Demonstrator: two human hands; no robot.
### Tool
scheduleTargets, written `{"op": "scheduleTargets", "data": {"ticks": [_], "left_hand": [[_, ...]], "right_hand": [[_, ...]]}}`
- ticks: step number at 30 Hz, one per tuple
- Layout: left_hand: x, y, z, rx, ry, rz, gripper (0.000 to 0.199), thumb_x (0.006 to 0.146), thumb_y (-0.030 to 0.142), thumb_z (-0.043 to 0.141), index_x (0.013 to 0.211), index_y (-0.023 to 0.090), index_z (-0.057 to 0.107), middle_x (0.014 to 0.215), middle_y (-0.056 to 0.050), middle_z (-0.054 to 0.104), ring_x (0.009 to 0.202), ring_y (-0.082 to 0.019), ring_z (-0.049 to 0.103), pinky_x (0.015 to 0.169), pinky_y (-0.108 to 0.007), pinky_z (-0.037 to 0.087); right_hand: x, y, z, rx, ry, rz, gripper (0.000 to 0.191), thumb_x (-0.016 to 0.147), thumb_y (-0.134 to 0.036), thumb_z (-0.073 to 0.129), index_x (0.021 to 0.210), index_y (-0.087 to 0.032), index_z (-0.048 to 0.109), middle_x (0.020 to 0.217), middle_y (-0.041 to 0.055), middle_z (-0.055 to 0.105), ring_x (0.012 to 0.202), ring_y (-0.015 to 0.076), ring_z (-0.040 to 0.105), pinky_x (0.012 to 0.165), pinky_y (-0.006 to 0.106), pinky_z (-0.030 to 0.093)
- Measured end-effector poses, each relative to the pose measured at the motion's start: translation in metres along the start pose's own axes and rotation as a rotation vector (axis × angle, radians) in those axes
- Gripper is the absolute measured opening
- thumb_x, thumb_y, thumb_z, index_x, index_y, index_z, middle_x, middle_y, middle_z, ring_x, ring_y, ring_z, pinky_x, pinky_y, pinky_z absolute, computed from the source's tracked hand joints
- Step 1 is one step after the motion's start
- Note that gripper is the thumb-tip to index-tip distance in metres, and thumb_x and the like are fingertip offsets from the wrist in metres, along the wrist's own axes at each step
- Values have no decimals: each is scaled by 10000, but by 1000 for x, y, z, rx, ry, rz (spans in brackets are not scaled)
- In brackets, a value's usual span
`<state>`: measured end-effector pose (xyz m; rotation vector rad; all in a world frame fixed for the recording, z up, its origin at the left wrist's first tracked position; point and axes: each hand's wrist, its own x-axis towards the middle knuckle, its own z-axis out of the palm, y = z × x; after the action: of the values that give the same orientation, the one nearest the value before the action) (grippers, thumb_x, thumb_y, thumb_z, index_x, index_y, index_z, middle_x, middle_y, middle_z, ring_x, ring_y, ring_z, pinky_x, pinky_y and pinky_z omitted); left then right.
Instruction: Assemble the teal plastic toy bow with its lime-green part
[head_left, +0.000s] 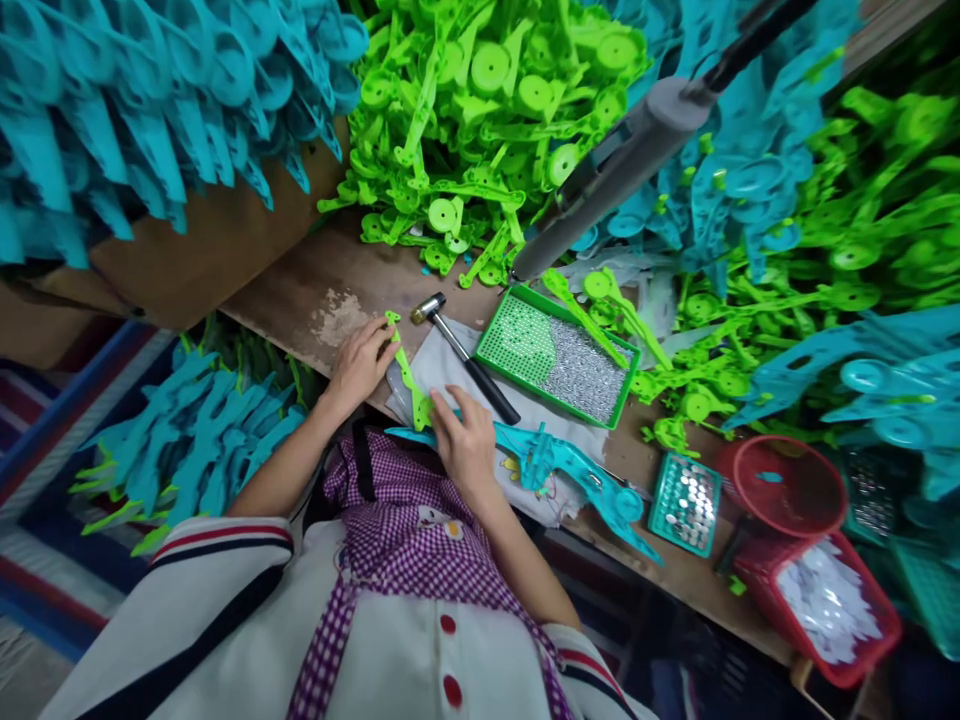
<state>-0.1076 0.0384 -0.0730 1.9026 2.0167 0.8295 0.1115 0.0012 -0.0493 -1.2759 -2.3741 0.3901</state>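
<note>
A long bright-green plastic part lies between my hands at the table's front edge. My left hand is closed on its upper end, fingertips pressed against it. My right hand bends its fingers at the part's lower, wider end; its thumb is hidden. Under and beside that hand, a blue plastic piece shaped like a long clamp half stretches to the right, its thin tip showing on the left below the green part. A hammer with a black handle rests on the grey cloth just beyond my hands.
A green tray of small metal pieces sits behind the hammer. Piles of green parts and blue parts rise around. A grey cylindrical tool hangs overhead. A teal tray, red bowl and red basket stand right.
</note>
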Motion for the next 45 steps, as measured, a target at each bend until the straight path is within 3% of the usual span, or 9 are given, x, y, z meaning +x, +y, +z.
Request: {"op": "scheduleTargets", "data": {"ticks": [3,10,18,25,28,33,35,38,45], "left_hand": [[0,2,-1,19,-14,-5,295,978,326,468,1123,161,665,1309,-128,632,1201,-266,601,1053,-433,464],[-3,1,3,0,7,-14,353,1001,379,413,1170,173,644,1374,-118,595,1259,-262,561,1087,-443,431],[-15,-5,5,-34,-9,61,450,964,404,464,1336,169,555,1428,-137,556,1334,-275,510,1134,-473,395],[-18,3,8,-21,-9,79,441,919,361,511,1298,147,579,1381,-153,592,1309,-288,535,1131,-476,414],[-18,4,13,-33,22,51,430,905,340,508,1285,151,580,1370,-155,598,1297,-288,543,1123,-484,421],[-18,0,18,-42,87,60,409,878,333,516,1237,156,602,1347,-153,612,1280,-288,555,1111,-490,428],[-17,0,18,-45,95,57,399,871,330,519,1224,167,609,1329,-146,624,1261,-287,569,1096,-488,442],[-17,1,18,-47,107,55,393,867,336,528,1214,176,619,1305,-145,638,1230,-292,592,1082,-489,452],[-18,1,21,-49,134,79,401,861,340,546,1207,154,625,1288,-168,643,1222,-311,595,1079,-498,455]], "right_hand": [[-13,7,1,-20,-78,-237,342,998,-230,442,1274,-212,645,1288,82,690,1249,190,603,1066,373,431],[-23,19,6,-69,-241,-259,466,994,-299,456,1453,-225,472,1431,91,568,1361,216,517,1233,516,232],[-22,20,9,-84,-192,-296,465,982,-298,482,1431,-179,502,1421,112,570,1376,217,499,1226,480,285],[-19,18,4,-8,-195,-307,417,985,-313,477,1367,-175,574,1364,110,625,1331,219,549,1178,464,377],[2,27,-20,110,-147,-227,414,995,-342,447,1379,-243,563,1323,79,667,1290,211,586,1161,479,404],[100,51,-76,323,426,30,674,971,-544,409,1551,-244,243,1593,116,351,1493,267,306,1170,531,360],[141,59,-87,531,498,-22,709,922,-650,417,1490,-232,344,1525,127,440,1446,261,391,1127,473,421],[174,70,-84,672,383,51,579,866,-664,501,1174,-187,619,1142,83,674,1119,236,646,894,426,563],[175,90,-49,872,485,280,525,874,-646,478,890,-152,656,674,0,601,661,121,637,575,260,506]]}}
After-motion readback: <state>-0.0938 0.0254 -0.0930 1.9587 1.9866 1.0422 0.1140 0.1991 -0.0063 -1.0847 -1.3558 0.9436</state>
